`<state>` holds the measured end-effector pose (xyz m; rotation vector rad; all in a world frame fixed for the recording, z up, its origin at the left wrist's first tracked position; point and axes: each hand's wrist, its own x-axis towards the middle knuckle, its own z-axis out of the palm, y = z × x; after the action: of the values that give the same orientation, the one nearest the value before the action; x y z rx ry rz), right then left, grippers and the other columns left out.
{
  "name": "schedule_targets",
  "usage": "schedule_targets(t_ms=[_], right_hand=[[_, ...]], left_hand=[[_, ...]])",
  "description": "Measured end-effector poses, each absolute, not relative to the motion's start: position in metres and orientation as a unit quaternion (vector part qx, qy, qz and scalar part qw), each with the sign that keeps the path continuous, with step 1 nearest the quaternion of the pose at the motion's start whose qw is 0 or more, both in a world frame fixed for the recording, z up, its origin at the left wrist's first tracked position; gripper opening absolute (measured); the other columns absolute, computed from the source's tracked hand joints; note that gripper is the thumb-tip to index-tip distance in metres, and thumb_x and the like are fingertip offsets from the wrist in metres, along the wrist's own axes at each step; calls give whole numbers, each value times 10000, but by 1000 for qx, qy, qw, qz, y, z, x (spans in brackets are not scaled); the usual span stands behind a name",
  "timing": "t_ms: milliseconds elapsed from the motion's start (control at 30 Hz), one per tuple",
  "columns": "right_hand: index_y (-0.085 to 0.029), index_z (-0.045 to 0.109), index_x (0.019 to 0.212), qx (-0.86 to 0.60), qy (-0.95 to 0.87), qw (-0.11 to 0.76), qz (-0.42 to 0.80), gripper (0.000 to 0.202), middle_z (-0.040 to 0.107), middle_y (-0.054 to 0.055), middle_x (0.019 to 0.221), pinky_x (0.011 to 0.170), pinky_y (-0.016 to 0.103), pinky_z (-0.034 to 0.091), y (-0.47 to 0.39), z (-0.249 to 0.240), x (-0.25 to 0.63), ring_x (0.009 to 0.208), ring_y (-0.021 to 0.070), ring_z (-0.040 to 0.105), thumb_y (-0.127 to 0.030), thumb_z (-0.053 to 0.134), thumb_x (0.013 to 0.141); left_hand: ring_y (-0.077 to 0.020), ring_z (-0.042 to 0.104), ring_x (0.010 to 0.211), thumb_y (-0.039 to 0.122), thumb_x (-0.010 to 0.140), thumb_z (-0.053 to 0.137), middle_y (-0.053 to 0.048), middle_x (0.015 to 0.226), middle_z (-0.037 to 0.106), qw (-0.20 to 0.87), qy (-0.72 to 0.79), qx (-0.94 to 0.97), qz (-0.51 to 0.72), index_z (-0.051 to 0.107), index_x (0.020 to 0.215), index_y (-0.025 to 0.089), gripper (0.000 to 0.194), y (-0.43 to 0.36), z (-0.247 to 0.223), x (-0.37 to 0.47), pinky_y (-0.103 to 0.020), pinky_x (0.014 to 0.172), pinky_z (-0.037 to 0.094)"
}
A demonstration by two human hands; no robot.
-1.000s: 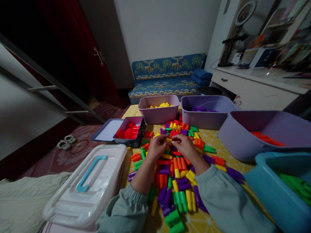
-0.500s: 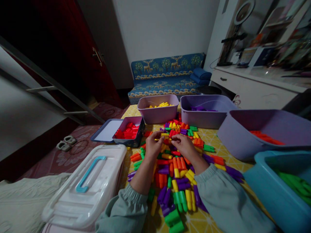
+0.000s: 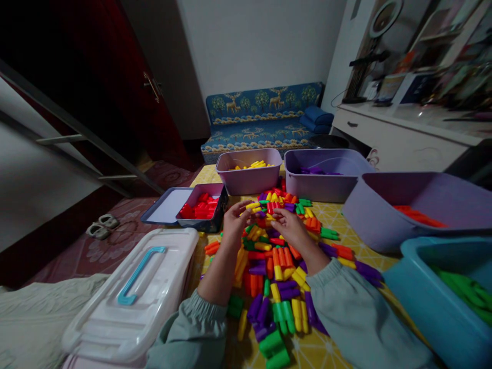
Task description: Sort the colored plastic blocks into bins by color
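Observation:
My left hand is closed on a yellow block above the far part of a pile of red, yellow, green, purple and orange plastic blocks. To its right, my right hand reaches over the same pile with thumb and fingers bent inward. Whether something small lies between its fingertips is too small to tell. Several blocks in the pile are joined in rows.
Behind the pile stand a bin with yellow blocks and a purple bin. On the right are another purple bin and a blue bin. At left sit an open box with red blocks and a white lid.
My left hand has moved slightly left and up with the yellow block, away from my right hand. The gap between the hands is wider.

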<state>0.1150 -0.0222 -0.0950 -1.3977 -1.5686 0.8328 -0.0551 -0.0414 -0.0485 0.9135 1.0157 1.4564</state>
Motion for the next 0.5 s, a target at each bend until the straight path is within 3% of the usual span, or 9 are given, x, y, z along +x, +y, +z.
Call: schedule_targets(t_ms=[167, 300, 500], right_hand=[[-183, 650, 1057, -551, -645, 422, 320, 312, 731, 67, 971, 762, 299, 551, -22, -96, 117, 824, 171, 694, -112, 631, 753], [-175, 652, 1046, -559, -646, 415, 314, 306, 733, 80, 997, 802, 318, 551, -23, -92, 119, 877, 189, 698, -106, 654, 748], [-176, 649, 1051, -556, -642, 414, 326, 307, 736, 76, 1014, 834, 327, 550, -20, -96, 120, 909, 184, 699, -97, 654, 754]], left_hand=[[-171, 717, 830, 55, 754, 581, -122, 1014, 709, 601, 361, 318, 638, 565, 1109, 108, 359, -15, -1, -64, -286, 817, 569], [-177, 692, 976, 5, 799, 487, -140, 1179, 651, 576, 357, 334, 655, 481, 1253, 112, 466, 34, 48, -63, -294, 864, 559], [-181, 692, 929, 55, 766, 585, -149, 1148, 641, 530, 455, 386, 603, 375, 1403, 101, 673, 69, 57, -56, -339, 848, 559]])
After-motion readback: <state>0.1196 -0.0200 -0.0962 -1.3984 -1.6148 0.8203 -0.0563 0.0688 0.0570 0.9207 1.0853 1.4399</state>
